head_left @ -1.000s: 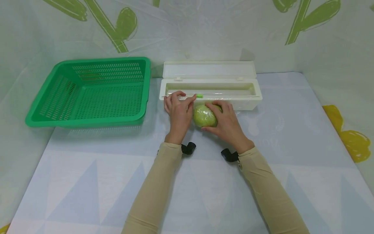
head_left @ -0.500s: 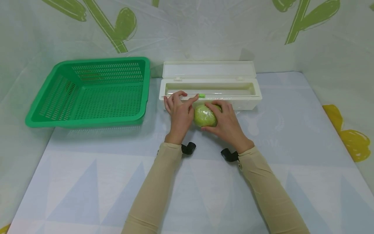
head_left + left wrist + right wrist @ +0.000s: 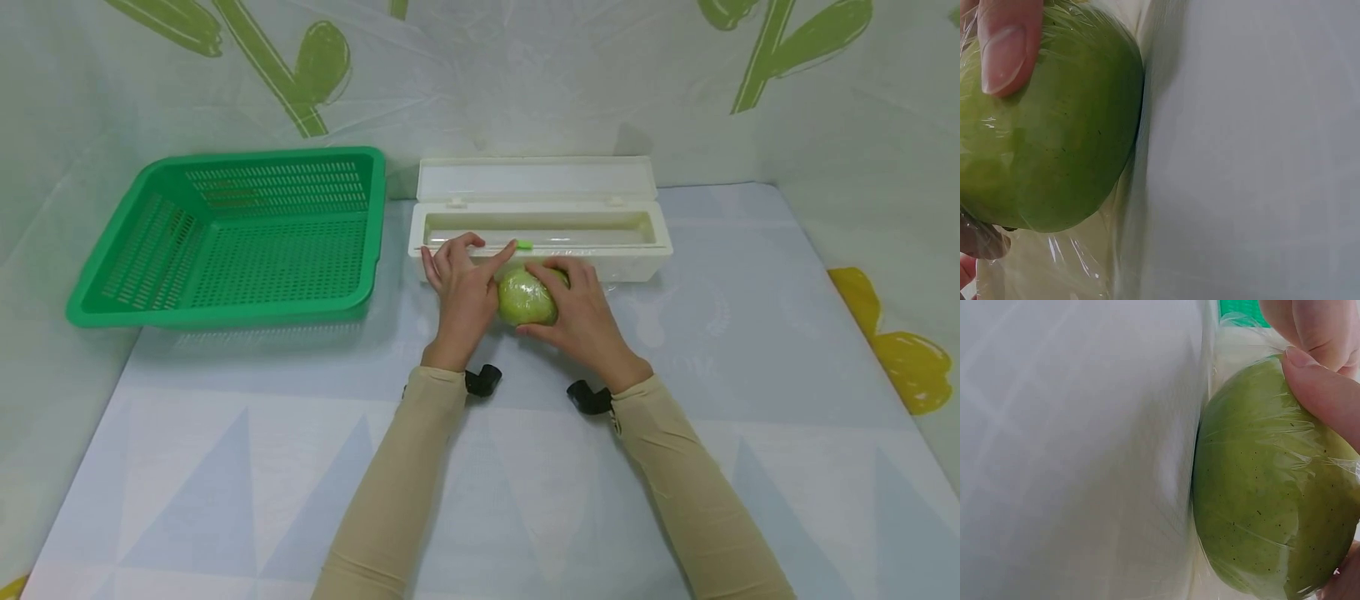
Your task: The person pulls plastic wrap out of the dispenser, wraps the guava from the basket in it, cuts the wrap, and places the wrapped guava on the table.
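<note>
A green mango (image 3: pixel 522 298) wrapped in clear cling film (image 3: pixel 1291 425) sits on the table against the front of a white cling film dispenser (image 3: pixel 630 267). My right hand (image 3: pixel 585 312) grips the mango from the right, its thumb and fingers spread around it. On the dispenser's front edge, a finger of my left hand (image 3: pixel 465 292) touches the small bright green cutter slider (image 3: pixel 524 245); other fingers of that hand rest along the edge. In the left wrist view, film stretches from the mango (image 3: pixel 1079 144) towards the dispenser and a fingertip presses on it. Part of the left hand is hidden.
The dispenser's lid (image 3: pixel 536 179) stands raised at the back. To the left is a green plastic basket (image 3: pixel 225 317) with slotted walls. A patterned cloth (image 3: pixel 300 483) covers the table, and a printed curtain hangs behind it.
The left finger and the green slider have moved a little to the right along the dispenser's edge. The right hand and the mango have stayed in place.
</note>
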Demonstrator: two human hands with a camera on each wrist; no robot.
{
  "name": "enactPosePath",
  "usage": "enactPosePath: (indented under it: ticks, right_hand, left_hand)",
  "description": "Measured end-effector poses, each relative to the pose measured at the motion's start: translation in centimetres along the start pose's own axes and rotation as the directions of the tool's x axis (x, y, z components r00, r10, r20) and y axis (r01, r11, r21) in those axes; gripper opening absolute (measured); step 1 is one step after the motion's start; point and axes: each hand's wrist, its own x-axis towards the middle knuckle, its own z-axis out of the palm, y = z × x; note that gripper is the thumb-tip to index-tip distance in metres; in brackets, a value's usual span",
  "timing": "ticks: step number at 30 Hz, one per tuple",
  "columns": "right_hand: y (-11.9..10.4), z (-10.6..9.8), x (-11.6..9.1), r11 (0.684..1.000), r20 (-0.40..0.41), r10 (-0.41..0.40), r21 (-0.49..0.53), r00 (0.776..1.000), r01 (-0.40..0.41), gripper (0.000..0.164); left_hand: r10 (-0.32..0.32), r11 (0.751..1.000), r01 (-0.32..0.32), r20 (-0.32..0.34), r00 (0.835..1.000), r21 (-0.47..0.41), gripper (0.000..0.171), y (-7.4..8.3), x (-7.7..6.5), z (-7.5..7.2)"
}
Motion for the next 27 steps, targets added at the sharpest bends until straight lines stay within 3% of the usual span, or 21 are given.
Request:
enactPosePath:
  ticks: [8, 17, 23, 27]
  right_hand:
    - [0.1, -0.2, -0.1, 1.000, -0.004, 0.000, -0.002, 1.000, 0.000, 0.082]
    - [0.0, -0.5, 0.1, 1.000, 0.001, -0.002, -0.006, 1.000, 0.002, 0.082]
    - [-0.1, -0.5, 0.0, 1.000, 0.010, 0.003, -0.003, 1.000, -0.003, 0.082]
    - [-0.1, -0.4, 0.0, 1.000, 0.017, 0.003, 0.013, 1.000, -0.003, 0.083]
  left_hand:
    - [0.021, 1.000, -0.022, 0.052, 0.998, 0.017, 0.070, 0.2, 0.1, -0.2]
    - [0.037, 0.996, -0.049, 0.155, 0.987, 0.073, 0.086, 0.6, 0.2, -0.8]
    - [0.070, 0.987, -0.097, 0.200, 0.977, 0.126, 0.085, 0.6, 0.2, -1.0]
    - [0.057, 0.986, -0.088, 0.208, 0.977, 0.145, 0.081, 0.5, 0.0, -1.1]
